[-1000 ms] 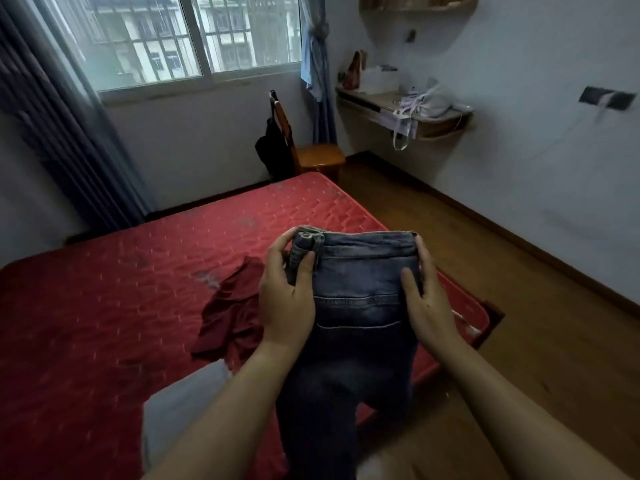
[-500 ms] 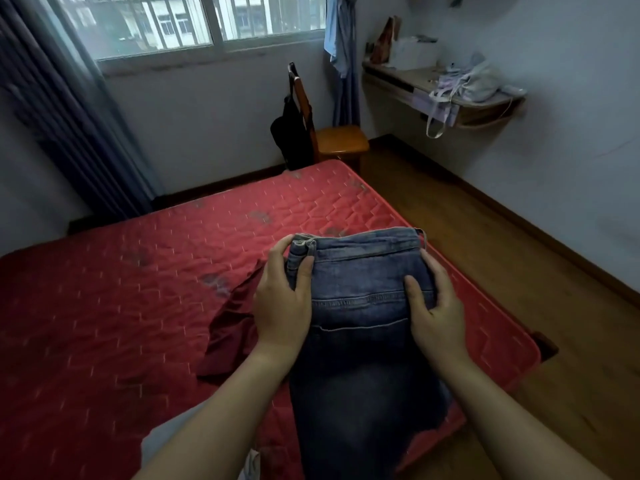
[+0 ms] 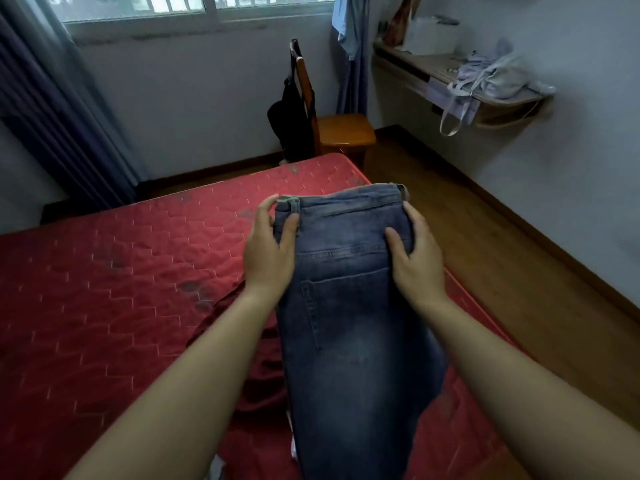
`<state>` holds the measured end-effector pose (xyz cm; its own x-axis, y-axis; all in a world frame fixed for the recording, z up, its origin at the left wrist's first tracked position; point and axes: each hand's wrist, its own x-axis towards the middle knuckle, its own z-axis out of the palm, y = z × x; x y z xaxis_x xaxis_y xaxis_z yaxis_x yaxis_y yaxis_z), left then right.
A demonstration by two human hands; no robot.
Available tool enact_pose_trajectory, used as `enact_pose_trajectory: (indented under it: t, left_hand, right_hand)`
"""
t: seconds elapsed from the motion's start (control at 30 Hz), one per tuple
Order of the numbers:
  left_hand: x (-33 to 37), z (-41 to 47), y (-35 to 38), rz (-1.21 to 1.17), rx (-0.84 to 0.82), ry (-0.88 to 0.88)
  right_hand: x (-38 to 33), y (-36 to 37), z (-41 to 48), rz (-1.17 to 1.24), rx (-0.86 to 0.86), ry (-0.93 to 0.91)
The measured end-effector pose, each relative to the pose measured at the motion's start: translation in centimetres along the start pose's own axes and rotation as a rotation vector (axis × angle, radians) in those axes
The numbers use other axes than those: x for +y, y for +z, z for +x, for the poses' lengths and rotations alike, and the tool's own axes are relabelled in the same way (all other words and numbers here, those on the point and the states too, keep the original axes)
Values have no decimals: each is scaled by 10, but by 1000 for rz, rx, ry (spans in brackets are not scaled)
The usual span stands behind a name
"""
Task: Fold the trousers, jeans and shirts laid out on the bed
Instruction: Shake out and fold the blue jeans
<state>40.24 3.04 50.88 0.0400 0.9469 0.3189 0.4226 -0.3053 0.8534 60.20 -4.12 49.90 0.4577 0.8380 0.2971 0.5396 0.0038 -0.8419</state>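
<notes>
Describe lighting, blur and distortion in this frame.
Head view: dim, lit by daylight from the window, no glare; wide-angle bows the bed edge; the jeans blur toward the bottom, while the left hand and right hand gripping the waistband look fairly sharp.

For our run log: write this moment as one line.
left hand grips jeans waistband corner | right hand grips opposite waistband edge | back pocket showing | dark red garment crumpled on red mattress

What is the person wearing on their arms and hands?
Nothing at all. The left hand and right hand are bare, with no gloves, rings or watch showing, and no sleeves reach the parts of the arms in view.
</notes>
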Motion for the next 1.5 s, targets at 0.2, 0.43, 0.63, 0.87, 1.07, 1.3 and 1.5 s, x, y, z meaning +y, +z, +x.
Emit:
enact_pose_trajectory:
  t: [0.2,0.43,0.63,0.87,1.07,1.3,1.5]
  left_hand:
    - [-93,-7,58,330,-284,-309]
    - [-188,-120,119,651,-365,-479]
    - [-257,-168,166,889,-391,-316]
    - [-353,-198,215,921,-518,-476]
    - [-394,-203,238,716,-446,-610]
    - [-392,-210,238,646,-411,-553]
    - [-370,-210,219,646,-468,-485]
  right_hand:
    - [99,59,67,-236,-502,181]
    - [232,86,-8,-270,-650,172]
    - [323,113,-66,-529,-631,90]
    - [413,163,-113,-607,-623,355]
    - [455,185,-140,-463,-555,483]
    - [449,187,-157,-224,-447,523]
    - [427,161,-156,-275,-452,424]
